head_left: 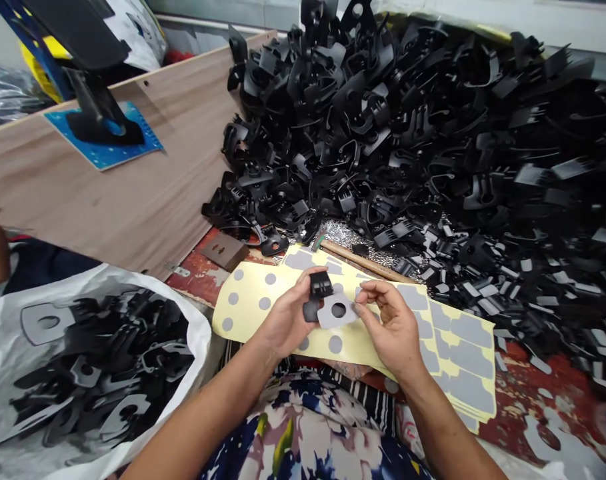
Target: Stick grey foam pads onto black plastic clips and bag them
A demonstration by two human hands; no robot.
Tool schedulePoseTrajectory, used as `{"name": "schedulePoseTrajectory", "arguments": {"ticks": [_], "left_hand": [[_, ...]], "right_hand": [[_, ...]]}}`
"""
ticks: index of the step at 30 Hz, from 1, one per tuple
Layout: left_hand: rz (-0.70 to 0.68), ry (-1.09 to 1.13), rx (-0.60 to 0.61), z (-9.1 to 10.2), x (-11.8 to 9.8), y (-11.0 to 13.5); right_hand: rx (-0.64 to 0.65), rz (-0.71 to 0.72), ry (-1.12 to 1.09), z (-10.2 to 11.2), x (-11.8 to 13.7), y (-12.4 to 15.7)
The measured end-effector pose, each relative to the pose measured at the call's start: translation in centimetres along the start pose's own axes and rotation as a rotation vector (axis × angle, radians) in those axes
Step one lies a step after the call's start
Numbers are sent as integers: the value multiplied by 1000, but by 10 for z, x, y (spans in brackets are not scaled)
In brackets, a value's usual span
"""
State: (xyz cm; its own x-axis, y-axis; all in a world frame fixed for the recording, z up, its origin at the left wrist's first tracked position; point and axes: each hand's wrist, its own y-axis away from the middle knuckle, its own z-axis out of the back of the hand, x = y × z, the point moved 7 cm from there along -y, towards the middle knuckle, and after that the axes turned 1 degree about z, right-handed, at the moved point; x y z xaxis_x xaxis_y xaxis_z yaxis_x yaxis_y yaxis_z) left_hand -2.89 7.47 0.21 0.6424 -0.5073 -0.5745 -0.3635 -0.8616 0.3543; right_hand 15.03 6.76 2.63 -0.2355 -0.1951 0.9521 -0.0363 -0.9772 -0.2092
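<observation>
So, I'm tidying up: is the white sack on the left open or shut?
Open: the white sack has its rim spread wide, and black parts show inside.

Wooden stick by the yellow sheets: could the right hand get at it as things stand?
Probably yes: the wooden stick lies just beyond the right hand, apparently with only yellow sheets between, though it is busy at the edge of the grey pad.

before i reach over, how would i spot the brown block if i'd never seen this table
Find the heap of black parts, then its lower-left edge, where the wooden board meets the red tabletop. There, above the yellow sheet with grey dots, sits the brown block. Its boxy shape and two dark holes set it apart from the black parts alongside.
</observation>
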Motion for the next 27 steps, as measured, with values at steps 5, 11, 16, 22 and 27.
{"name": "schedulePoseTrajectory", "arguments": {"ticks": [5, 11, 16, 22, 27], "left_hand": [[0, 43, 68, -11, 8, -1], [16, 72, 65, -11, 7, 0], [15, 86, 66, -10, 9, -1], [13, 101, 72, -10, 9, -1], [8, 106, 63, -9, 10, -1]], "right_hand": [[-24, 6, 15, -8, 0, 1], [-22, 10, 38, -12, -3, 2], [-18, 19, 70, -13, -3, 3], [-25, 21, 45, -15, -3, 4], [-25, 10, 40, -16, -4, 6]]}}
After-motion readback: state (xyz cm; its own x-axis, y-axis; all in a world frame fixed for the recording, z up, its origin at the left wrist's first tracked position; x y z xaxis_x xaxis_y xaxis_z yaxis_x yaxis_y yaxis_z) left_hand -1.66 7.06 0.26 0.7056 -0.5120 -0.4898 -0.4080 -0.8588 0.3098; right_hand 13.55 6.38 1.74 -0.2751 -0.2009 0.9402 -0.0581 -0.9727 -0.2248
